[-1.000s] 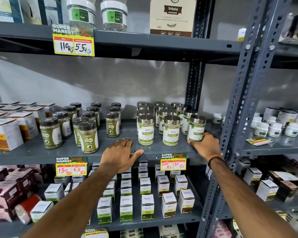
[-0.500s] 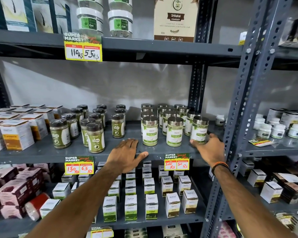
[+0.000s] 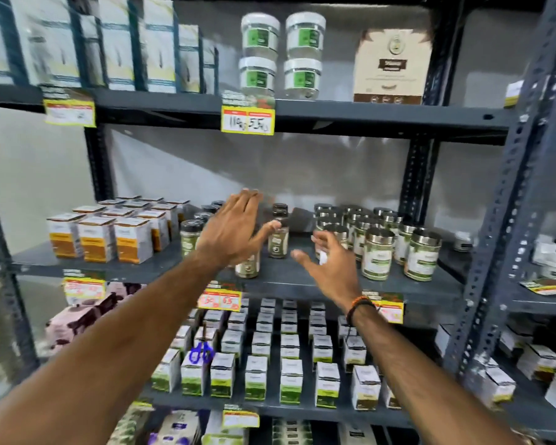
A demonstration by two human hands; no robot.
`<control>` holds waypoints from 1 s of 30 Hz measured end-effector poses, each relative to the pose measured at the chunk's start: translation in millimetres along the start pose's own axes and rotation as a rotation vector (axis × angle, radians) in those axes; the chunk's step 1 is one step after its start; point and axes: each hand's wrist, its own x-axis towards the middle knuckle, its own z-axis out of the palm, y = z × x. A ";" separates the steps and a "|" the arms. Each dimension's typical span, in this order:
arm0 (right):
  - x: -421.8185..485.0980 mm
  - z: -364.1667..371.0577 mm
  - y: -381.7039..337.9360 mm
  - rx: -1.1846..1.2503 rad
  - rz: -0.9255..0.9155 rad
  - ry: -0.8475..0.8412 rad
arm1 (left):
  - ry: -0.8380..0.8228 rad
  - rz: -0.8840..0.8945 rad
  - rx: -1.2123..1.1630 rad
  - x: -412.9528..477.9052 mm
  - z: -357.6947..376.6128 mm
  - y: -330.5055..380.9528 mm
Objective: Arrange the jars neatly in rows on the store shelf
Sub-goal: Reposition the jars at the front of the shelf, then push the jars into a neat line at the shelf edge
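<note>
**Both hands raised, fingers spread, before the dark-lidded jars**

Fingers (image 3: 249, 200) of the left hand (image 3: 230, 231) spread flat and apart, gripping nothing, thumb stretched right toward a dark-lidded jar (image 3: 278, 242); touching it or just short of it, cannot tell through the blur. Fingers (image 3: 323, 240) of the right hand (image 3: 333, 268) loosely curled and apart, clamped on nothing, palm hanging above the middle shelf (image 3: 302, 277). Orange and black bracelet (image 3: 360, 305) around the right wrist.

Under and behind the left hand, more dark-lidded jars: one (image 3: 190, 237) showing left of the wrist, one (image 3: 247, 266) half hidden below the palm near the front edge, others (image 3: 211, 208) further back. Unevenly placed, not in straight lines. To the right, well apart from that group, steel-lidded jars (image 3: 377, 252) in tidy rows running back to the wall. At the left end of the same shelf, white and orange boxes (image 3: 97, 239) in ranks.

Yellow price tags (image 3: 219, 300) on the shelf's front lip. Below, rows of small white and green boxes (image 3: 291, 380). Above, clear tubs (image 3: 281, 56) stacked in twos and a brown carton (image 3: 392, 67).
</note>
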 end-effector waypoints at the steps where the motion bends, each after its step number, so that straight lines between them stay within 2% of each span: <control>1: 1.4 13.8 -4.5 0.022 0.019 -0.040 | 0.002 -0.030 0.005 -4.6 -4.9 -16.2; 10: 6.5 107.8 -14.4 -0.008 0.118 -0.170 | -0.085 -0.246 0.087 -68.3 4.2 -146.2; 14: 9.3 128.6 -8.1 -0.048 0.133 -0.174 | -0.192 -0.312 0.084 -84.9 31.8 -166.3; 22: 15.1 143.7 -0.2 -0.189 0.078 -0.167 | -0.352 -0.325 0.043 -98.7 74.9 -192.0; 30: 28.3 120.4 11.8 -0.327 0.174 -0.115 | -0.315 -0.270 0.078 -102.1 87.7 -202.9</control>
